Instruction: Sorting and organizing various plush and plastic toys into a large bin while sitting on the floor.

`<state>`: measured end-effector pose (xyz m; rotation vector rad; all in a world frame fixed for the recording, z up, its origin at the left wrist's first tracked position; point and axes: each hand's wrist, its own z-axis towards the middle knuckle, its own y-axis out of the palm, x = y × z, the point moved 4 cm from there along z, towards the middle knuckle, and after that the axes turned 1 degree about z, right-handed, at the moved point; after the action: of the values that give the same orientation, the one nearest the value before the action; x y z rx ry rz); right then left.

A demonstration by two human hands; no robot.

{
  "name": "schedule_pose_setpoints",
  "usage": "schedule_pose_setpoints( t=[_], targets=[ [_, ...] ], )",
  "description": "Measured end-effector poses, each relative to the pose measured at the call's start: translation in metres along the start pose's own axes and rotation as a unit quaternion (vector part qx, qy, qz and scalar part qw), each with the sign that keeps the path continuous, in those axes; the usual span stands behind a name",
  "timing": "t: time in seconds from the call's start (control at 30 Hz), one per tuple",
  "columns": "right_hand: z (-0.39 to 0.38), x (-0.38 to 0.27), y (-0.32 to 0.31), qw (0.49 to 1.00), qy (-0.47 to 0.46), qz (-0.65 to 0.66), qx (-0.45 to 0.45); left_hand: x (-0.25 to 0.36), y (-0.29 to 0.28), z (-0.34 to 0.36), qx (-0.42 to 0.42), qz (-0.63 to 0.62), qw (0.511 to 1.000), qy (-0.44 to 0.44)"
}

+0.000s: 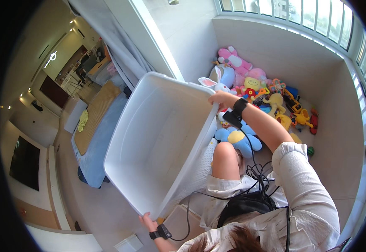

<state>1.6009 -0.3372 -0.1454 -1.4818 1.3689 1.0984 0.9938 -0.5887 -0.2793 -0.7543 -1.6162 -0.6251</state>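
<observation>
A large white plastic storage bin is tilted in front of me, its open mouth facing up, and nothing shows inside it. My right hand grips its rim at the far right corner. At the near corner, my left hand is closed on the rim, its fingers partly hidden. Beyond my right arm lies a heap of toys: a pink plush, a white rabbit plush, a yellow plush and a yellow toy vehicle. A blue plush lies next to my knee.
Dark cables run across my lap to wrist straps on both arms. Low walls and barred windows enclose the toy corner. A grey curtain hangs at the doorway. Left of the bin stands a blue sofa; a wall television is farther left.
</observation>
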Motion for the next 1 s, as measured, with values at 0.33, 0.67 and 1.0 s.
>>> schedule_pose_setpoints(
  t=[0.33,0.67,1.0],
  targets=[
    [0.058,0.006,-0.062,0.968,-0.042,0.167,0.182,0.069,0.127,0.070,-0.022,-0.024,0.999,0.043],
    [0.052,0.043,-0.045,0.960,-0.028,0.168,0.223,0.046,0.118,0.057,-0.032,0.020,0.998,-0.044],
    [0.051,0.024,-0.073,0.949,-0.058,0.232,0.204,0.090,0.125,0.018,-0.097,0.071,0.992,-0.047]
  ],
)
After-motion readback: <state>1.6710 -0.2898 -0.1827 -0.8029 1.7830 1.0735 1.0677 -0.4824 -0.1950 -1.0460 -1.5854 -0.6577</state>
